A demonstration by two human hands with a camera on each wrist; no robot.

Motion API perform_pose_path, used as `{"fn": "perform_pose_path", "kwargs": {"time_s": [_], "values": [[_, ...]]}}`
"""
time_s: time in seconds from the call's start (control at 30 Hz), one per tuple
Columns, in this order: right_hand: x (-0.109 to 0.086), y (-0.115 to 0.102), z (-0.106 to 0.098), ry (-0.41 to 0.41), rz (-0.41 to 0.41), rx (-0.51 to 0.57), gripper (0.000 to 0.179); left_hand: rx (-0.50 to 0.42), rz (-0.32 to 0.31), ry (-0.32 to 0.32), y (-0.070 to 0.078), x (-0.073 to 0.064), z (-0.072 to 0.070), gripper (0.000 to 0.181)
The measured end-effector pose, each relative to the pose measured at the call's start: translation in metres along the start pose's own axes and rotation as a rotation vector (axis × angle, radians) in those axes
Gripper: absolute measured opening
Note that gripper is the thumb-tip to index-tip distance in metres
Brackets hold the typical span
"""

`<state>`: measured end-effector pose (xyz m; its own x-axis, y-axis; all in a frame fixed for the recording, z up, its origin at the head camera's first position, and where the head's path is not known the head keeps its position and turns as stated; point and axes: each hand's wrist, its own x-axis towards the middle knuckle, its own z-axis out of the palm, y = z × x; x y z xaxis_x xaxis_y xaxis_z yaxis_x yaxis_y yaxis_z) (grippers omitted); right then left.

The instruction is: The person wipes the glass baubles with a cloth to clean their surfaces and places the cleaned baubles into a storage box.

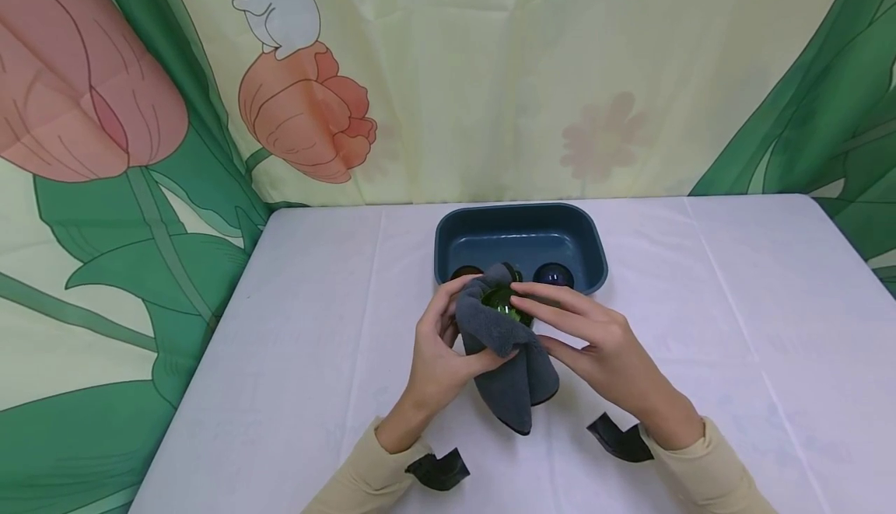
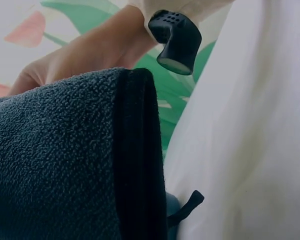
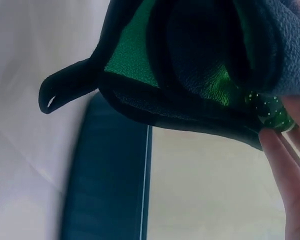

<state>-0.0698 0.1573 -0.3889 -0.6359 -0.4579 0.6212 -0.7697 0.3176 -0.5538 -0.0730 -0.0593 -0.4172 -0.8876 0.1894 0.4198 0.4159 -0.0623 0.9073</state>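
A rounded piece of green glass (image 1: pixel 505 304) sits in the folds of a dark grey-blue towel (image 1: pixel 500 378), above the table in front of the basin. The person's left hand (image 1: pixel 444 351) grips the towel around the glass, thumb on the near side. From the other side the right hand (image 1: pixel 595 335) holds the glass with its fingertips, the thumb against the towel. In the right wrist view, the speckled green glass (image 3: pixel 270 111) shows beside the fingers (image 3: pixel 280 170). The towel (image 2: pixel 55 155) fills much of the left wrist view and hides the glass there.
A dark blue basin (image 1: pixel 518 215) stands at the table's back edge. Inside it are a shiny dark purple round thing (image 1: pixel 554 274) and a brownish one (image 1: pixel 465 271), partly hidden. A white cloth covers the table (image 1: pixel 315 319); a printed curtain (image 1: pixel 476 94) hangs behind.
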Motion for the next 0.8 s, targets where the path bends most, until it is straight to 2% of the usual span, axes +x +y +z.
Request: {"fn": "perform_pose_path", "kwargs": {"time_s": [0.07,0.27,0.37,0.57,0.73,0.8], "values": [[0.0003,-0.0008,0.0006,0.004,0.018,0.017,0.076,0.008,0.003,-0.002,0.0006,-0.0003,-0.0004,0.077],[-0.0007,0.0014,0.0021,0.021,0.135,0.146,0.07,0.015,0.011,-0.022,0.0012,-0.0002,-0.0011,0.078],[-0.0014,0.003,0.0023,0.01,0.171,0.157,0.069,0.012,0.015,-0.014,0.0014,0.0,-0.0005,0.077],[-0.0002,0.0022,0.0019,0.01,0.137,0.13,0.072,-0.001,0.022,0.009,0.0029,0.0003,0.0004,0.076],[0.0009,0.0017,0.0017,-0.002,0.094,0.062,0.079,-0.01,0.024,0.013,0.0038,0.0003,0.0001,0.076],[0.0009,0.0022,0.002,0.001,0.064,0.031,0.072,-0.018,0.025,0.015,0.0042,0.0004,0.0,0.076]]}}
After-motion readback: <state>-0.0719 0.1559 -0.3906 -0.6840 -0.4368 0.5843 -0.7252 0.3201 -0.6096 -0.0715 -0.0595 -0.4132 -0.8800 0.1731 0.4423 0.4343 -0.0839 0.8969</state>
